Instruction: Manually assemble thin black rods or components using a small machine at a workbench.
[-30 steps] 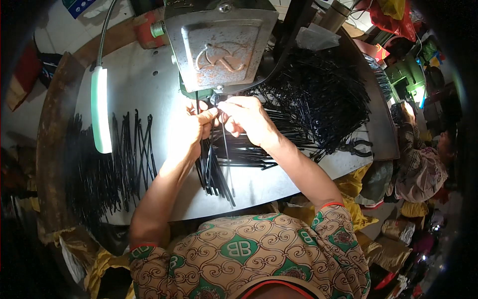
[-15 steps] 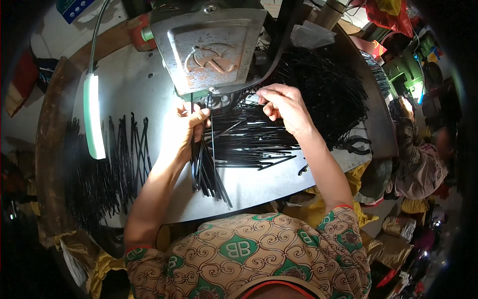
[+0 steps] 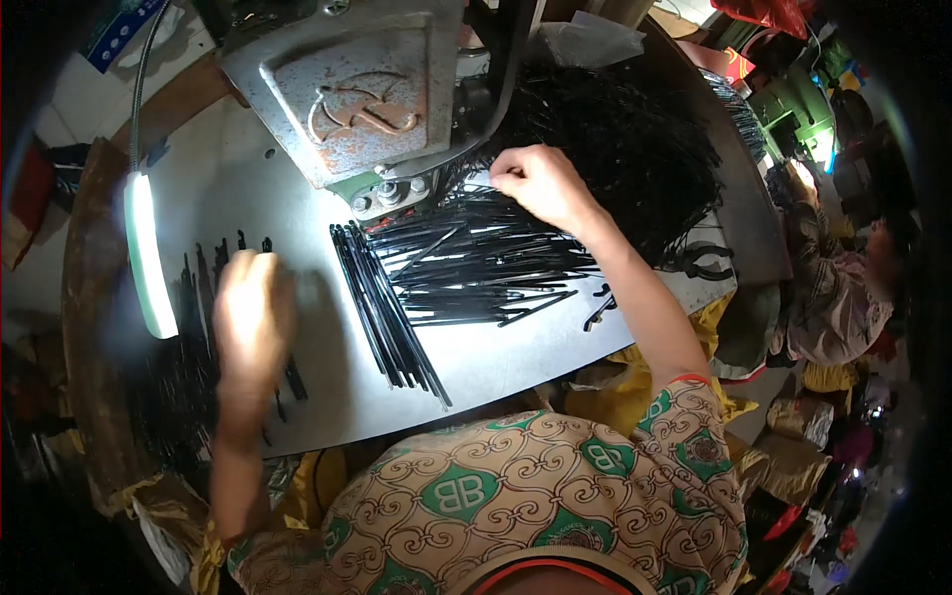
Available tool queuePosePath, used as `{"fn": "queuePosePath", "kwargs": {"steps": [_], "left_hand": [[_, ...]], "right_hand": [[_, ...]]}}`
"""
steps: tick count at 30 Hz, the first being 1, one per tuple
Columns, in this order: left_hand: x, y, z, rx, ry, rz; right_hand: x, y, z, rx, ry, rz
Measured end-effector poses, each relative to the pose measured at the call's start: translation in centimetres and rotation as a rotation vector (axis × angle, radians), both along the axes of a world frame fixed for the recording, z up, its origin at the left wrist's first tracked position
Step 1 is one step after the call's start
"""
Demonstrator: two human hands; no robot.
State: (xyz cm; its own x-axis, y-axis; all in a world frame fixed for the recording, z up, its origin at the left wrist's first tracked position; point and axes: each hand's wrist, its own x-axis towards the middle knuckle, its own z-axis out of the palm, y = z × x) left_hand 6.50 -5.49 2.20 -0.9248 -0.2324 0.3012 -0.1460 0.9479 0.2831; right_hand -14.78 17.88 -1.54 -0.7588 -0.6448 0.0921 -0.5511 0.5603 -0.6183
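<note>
Tabletop (image 3: 486, 362): open strip by front edge (image 3: 456, 412) | left hand (image 3: 255, 312) over rods (image 3: 186, 387) | right hand (image 3: 545, 188) above pile (image 3: 635, 149) | grips unclear

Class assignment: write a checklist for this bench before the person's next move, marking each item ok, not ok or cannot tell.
1. Lamp lit: ok.
2. Left hand clear of the machine: ok, it is over the left-hand rods.
3. Left hand empty: cannot tell, blurred.
4. Right hand empty: cannot tell, palm hidden.
5. Pliers clear of both hands: ok, lying to the right.
6. Black heap neatly sorted: not ok, jumbled.
</note>
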Motion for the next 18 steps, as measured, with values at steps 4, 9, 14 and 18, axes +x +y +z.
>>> {"fn": "queuePosePath", "kwargs": {"steps": [4,9,14,18], "left_hand": [[-3.3,5.5,-3.3,-0.069,0.082,-0.2],[-6.8,8.2,-6.2,-0.233,0.023,-0.228],[-6.4,8.3,-5.7,-0.167,0.103,-0.272],[-5.6,9.1,-4.6,-0.05,0.136,-0.316]], "right_hand": [[0.3,-2.1,0.3,0.119,0.14,0.058],[-0.6,-2.9,-1.5,0.14,0.517,0.313],[-1.2,-3.5,-2.9,0.184,0.479,0.38],[-1.0,-3.1,-2.3,0.099,0.72,0.414]]}}
